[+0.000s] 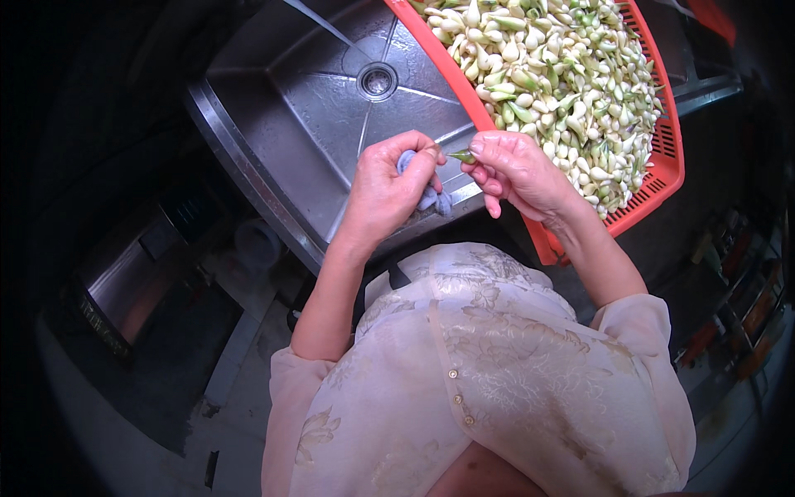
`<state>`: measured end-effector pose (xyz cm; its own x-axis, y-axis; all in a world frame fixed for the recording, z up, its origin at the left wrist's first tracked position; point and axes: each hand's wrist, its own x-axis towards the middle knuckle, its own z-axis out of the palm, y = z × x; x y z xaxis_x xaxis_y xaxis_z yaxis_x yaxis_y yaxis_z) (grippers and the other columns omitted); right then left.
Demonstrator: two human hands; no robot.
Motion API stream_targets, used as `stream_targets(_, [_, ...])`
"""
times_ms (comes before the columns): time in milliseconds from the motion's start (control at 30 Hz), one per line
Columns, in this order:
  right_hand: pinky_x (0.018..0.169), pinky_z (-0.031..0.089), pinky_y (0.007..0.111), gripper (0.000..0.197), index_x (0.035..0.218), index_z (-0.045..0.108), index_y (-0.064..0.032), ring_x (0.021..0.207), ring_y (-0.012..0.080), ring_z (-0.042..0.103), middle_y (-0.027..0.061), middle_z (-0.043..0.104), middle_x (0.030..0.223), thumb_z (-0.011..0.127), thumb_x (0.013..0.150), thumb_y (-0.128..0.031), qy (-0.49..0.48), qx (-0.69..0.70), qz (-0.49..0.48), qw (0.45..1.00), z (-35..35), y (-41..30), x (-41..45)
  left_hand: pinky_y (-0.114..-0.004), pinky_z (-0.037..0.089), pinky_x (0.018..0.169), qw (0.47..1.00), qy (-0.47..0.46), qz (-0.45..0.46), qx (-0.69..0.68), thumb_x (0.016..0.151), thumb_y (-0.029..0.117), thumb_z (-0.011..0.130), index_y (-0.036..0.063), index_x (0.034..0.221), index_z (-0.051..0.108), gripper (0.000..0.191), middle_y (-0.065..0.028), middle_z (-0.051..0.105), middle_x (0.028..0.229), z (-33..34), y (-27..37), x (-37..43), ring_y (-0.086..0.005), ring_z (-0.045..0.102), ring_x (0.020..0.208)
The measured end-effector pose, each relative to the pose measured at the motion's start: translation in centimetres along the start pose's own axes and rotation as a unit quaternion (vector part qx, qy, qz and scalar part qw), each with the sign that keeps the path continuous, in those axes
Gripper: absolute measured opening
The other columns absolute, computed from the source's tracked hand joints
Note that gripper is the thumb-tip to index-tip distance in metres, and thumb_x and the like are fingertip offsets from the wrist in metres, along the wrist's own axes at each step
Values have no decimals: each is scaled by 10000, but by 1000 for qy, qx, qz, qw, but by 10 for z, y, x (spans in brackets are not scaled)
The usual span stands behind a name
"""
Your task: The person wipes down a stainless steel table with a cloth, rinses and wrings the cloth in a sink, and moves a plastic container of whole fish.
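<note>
In my right hand [515,169], the thumb and fingertips pinch a small green allium bulb [463,156], its narrow tip pointing left. My left hand [397,177] is curled around a crumpled blue-grey cloth [428,199], part of which hangs below the fingers. Its thumb and forefinger are close to the bulb's tip; whether they touch it I cannot tell. Both hands are wet and above the near edge of the sink. Just beyond my right hand is a red plastic basket [667,168], piled with small white and greenish bulbs [559,93].
A stainless-steel sink [317,124] with a round drain [377,81] lies ahead. What looks like a thin stream of water [329,28] runs toward the drain. The basket rests across the sink's right side. At lower left, a shiny metal appliance [124,286] stands in shadow.
</note>
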<state>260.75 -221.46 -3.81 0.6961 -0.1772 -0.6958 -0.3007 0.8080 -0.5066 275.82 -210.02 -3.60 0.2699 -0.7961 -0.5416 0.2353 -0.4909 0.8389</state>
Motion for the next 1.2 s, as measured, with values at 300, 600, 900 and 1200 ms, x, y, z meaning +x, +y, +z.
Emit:
stream_targets(300, [466,445,176,122,861,591,2,561,27,504,-29,538,658,624,836,-112,18,-254,-96,962,5,-5,-1,-191,440,555,997,-25,-5,-77,861,128,614,12,799,571,138,-11,592,674,2,-4,1,-49,546,622])
stream_targets(600, [475,447,220,111,825,579,26,543,73,558,47,585,636,632,791,-65,43,-418,-336,843,38,-41,64,-185,420,590,987,86,94,-98,885,148,567,34,806,596,141,24,584,733,-35,2,44,-25,507,654])
stream_targets(900, [514,511,297,167,810,627,14,547,164,627,109,631,661,637,749,-141,140,-410,-440,787,86,-111,190,-225,423,525,962,264,71,-21,915,314,535,30,765,619,332,-6,582,645,-103,55,125,-76,531,555])
stream_targets(1200, [555,514,318,149,805,642,16,543,175,630,113,626,626,650,728,-112,86,-328,-394,854,94,-113,227,-257,493,643,941,151,79,-292,918,332,505,31,1033,574,331,-33,607,848,-144,24,165,-127,579,716])
